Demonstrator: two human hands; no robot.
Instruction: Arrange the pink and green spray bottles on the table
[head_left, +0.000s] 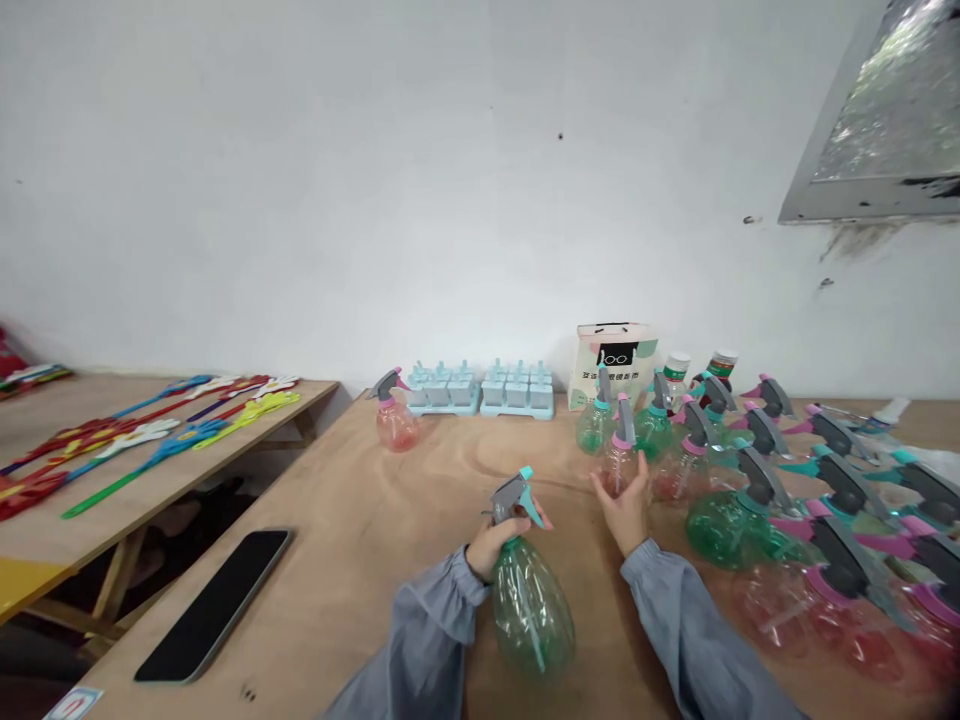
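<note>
A plain white wall (450,200) backs a brown wooden table (352,560), and in front of the person a green spray bottle (532,610) tilts, its base too blurred to show whether it touches the table. The left hand (491,545) is clamped round its neck; the right hand (626,508), well apart from the left, curves about a pink spray bottle (619,465) beyond and right of the green one, its grip impossible to tell. The step in hand looks like handling two bottles at once; the next move calls for secure holds. Left of the green bottle lies a smartphone (217,605); beyond it, pale blue ice-pop moulds (517,390)
</note>
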